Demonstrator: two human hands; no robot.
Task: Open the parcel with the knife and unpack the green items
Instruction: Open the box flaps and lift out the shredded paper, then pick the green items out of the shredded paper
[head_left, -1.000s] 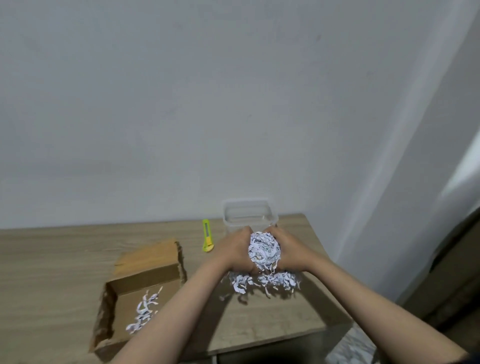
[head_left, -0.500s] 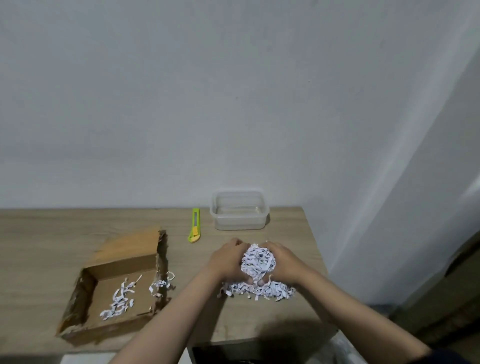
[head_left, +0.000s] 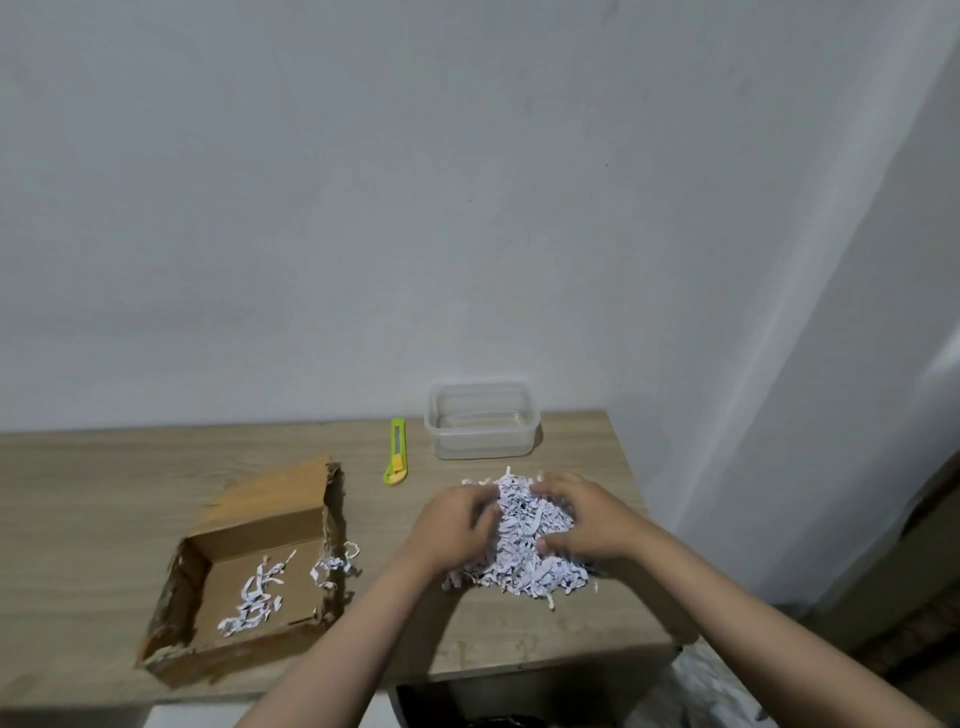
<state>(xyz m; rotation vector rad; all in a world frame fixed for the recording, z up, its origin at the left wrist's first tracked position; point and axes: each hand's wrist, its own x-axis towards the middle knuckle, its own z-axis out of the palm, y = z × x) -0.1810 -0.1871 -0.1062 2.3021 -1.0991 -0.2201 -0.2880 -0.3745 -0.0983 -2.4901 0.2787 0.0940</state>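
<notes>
Plain grey-white wall fills most of your view, and below it runs the wooden table (head_left: 78, 483) where everything sits. You have the parcel (head_left: 249, 566) off to your left, its top cut away and the lid flap folded back, so the inside lies open to you; only a few scraps of shredded paper remain on its floor and over its right wall. The knife (head_left: 397, 452), green and yellow, lies flat near the wall between the parcel and the clear plastic container (head_left: 480, 418), well apart from your hands, which makes sense if the cutting is finished. The container stands with nothing in it, just behind the heap, probably placed there to receive what you find.

Your work now is in the pile of shredded paper (head_left: 519, 551) on the table in front of you. Your left hand (head_left: 452, 525) and right hand (head_left: 584, 519) both rest on it from either side, fingers loosely spread and pressing into the strips, not pinching any one thing that I can make out. That two-sided hold suits parting or feeling through the filling. No green item shows anywhere in the heap or the parcel; whatever you are after is likely buried under the paper between your palms.
</notes>
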